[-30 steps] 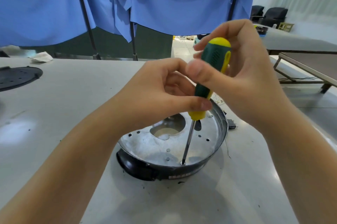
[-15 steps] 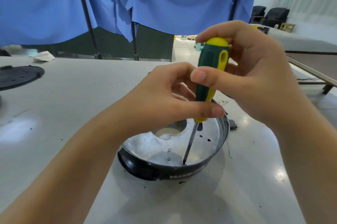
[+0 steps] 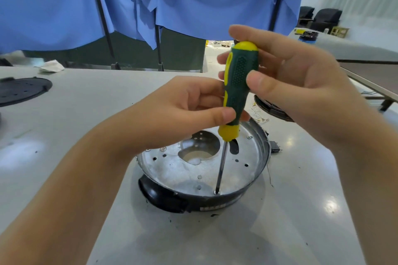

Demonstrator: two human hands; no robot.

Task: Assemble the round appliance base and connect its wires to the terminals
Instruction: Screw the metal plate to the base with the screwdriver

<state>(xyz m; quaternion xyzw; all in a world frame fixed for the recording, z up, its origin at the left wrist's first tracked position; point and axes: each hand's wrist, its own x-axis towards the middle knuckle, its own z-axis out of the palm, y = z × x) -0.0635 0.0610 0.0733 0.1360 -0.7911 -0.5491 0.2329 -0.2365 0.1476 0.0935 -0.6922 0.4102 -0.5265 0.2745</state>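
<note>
On the grey tabletop (image 3: pixel 86 114) sits the round base (image 3: pixel 202 170), its metal plate facing up. A screwdriver (image 3: pixel 238 83) stands nearly upright, its tip at a hole near the plate's front edge. Left hand (image 3: pixel 185 109) pinches the lower handle; right hand (image 3: pixel 286 79) curls around the top. Thin wires (image 3: pixel 258 114) lie just behind the base.

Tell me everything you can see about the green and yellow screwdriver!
The screwdriver has a chunky dark green handle with a bumpy grip, a yellow cap and yellow collar, then a thin shiny metal shaft. It stands nearly upright, leaning a little. Its tip sits at a screw hole near the front edge of the round appliance base. The right hand grips the handle's top; the left hand pinches its lower part.
</note>
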